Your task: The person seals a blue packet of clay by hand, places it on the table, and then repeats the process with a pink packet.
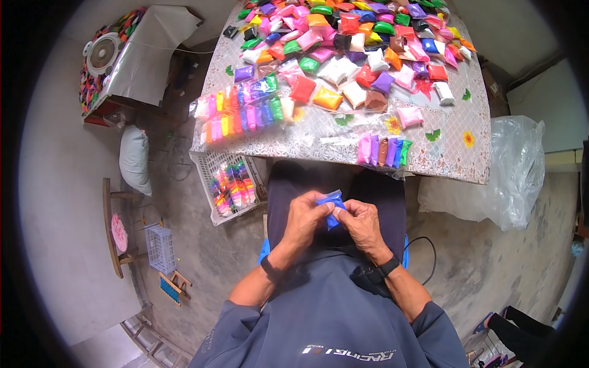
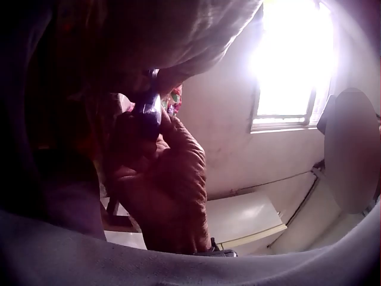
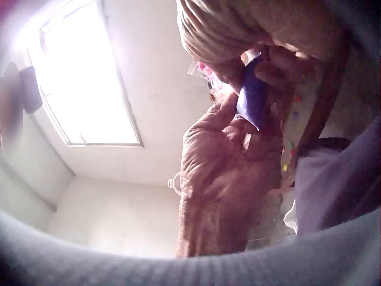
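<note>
A small blue packet (image 1: 332, 210) in clear film is held above the lap, between both hands. The left hand (image 1: 305, 216) pinches its left side with thumb and fingers. On its right side the right hand (image 1: 362, 226) grips with its thumb lying against the packet. In the left wrist view the packet (image 2: 149, 113) looks dark and shiny between the fingers. The right wrist view shows the blue packet (image 3: 252, 98) pinched between the two hands, with part of it covered by fingers.
The patterned table (image 1: 454, 150) ahead carries a heap of coloured packets (image 1: 350, 24), bagged rows (image 1: 242, 110) and a short row of packets (image 1: 384, 151). A white crate (image 1: 211, 184) with packets stands left of the knees. Clear plastic sheeting (image 1: 515, 172) lies at the right.
</note>
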Demonstrator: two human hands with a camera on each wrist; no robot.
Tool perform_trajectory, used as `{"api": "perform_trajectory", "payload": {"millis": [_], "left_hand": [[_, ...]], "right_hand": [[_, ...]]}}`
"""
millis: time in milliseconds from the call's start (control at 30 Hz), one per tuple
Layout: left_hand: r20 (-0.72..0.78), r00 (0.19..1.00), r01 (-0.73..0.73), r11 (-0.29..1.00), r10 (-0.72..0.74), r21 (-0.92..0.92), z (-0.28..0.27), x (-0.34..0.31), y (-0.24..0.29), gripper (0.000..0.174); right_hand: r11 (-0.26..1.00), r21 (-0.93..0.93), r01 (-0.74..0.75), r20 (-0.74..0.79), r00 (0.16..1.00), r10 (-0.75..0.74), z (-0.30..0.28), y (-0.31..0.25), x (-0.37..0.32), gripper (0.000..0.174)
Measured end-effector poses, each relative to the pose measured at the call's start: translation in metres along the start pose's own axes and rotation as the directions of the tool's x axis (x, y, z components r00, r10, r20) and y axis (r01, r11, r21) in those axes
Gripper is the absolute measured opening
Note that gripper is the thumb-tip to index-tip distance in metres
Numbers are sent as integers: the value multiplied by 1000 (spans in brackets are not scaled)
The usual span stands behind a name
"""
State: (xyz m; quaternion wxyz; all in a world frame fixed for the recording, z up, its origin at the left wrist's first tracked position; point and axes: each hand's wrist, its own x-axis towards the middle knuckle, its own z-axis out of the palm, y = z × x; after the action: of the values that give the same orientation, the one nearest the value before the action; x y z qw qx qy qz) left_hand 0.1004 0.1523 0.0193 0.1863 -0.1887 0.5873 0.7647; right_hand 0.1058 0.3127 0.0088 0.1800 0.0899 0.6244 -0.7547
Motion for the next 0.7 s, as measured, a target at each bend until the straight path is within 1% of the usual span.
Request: {"api": "perform_trajectory", "payload": {"millis": [33,100,233,300,333,400,433,500,533,600,633,667,700], "left_hand": [[1,1000,0,1000,0,0,1,2,-2,18],[-21,999,-31,999,31,10,0,9,-8,16],[-6,1000,-26,1000,26,2,-1,16,-10,17],[11,1000,19,1000,-19,-21,1,16,-7,21],[9,1000,17,1000,-17,-22,1,14,-5,21],[43,998,44,999,-45,24,-1,10,-1,26],[41,998,44,999,-45,25,0,8,-1,26],[17,1000,14,996,-16,93,4,2,-6,29],[17,1000,4,996,-6,89,4,0,-6,29],[7,1000,-7,996,7,90,4,-1,-7,27],[-3,1000,-19,996,19,91,5,-1,-8,25],[-3,1000,-18,996,18,90,4,-1,-9,25],[16,1000,-20,996,19,91,3,-1,-10,22]], "right_hand": [[1000,0,0,-1,1000,0,-1,1,1,15],[996,-87,-28,-12,1000,27,-4,6,5,19],[991,-131,-2,-31,1000,-2,-4,9,10,23],[997,-72,-3,-39,999,0,-4,9,11,24],[997,-73,-2,-36,999,-1,-4,11,11,24],[999,32,-7,-80,997,9,-3,16,13,22],[999,34,-7,-79,997,10,-4,16,13,22],[992,107,-69,-115,990,82,-3,14,14,23],[992,107,-70,-115,990,82,-4,12,12,23],[990,103,-93,-51,994,99,-5,6,8,22],[990,102,-93,-52,994,99,-7,5,7,22],[993,81,-92,-18,995,93,-11,5,7,24],[994,59,-89,16,996,89,-14,4,7,25]]}}
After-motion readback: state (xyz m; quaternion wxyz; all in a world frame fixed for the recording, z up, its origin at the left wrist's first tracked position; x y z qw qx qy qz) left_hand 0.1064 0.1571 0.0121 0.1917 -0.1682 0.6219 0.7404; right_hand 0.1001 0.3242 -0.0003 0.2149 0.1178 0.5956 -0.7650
